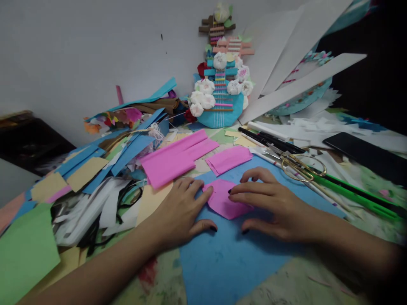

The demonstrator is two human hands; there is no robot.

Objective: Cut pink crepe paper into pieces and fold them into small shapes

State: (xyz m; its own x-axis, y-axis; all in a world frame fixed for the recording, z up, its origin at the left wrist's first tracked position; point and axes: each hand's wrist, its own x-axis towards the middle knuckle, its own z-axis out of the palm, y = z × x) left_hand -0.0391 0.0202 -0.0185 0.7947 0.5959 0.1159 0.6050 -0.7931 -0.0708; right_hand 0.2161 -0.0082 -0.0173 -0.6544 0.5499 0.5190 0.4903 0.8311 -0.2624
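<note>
Left hand [181, 207] lies almost flat, fingers a bit apart, thumb out to the side. One finger rests on the left edge of the small pink paper [224, 207], but it does not pinch it. Right hand [273, 203] is half open, with bent fingers over the right side of that paper. I cannot tell if all its fingertips touch it, and I see no grip. The small pink paper sits between the hands, on top of the blue sheet [235, 267], which lies on the worktop [162, 284].

I think the small pink paper could slip or turn, since only light fingers seem to be on it. A hard push could bend it or make a crooked crease. If the right arm swings far, it might bump the scissors [284, 156].

Now I count: two hands, one small pink paper, one blue sheet, and one pair of scissors. Farther away are two more pink pieces, one big [178, 159] and one little [229, 161]. To the right are one long green tool [356, 195] and one black phone [362, 149]. One paper guitar [219, 114] stands at the far side.
</note>
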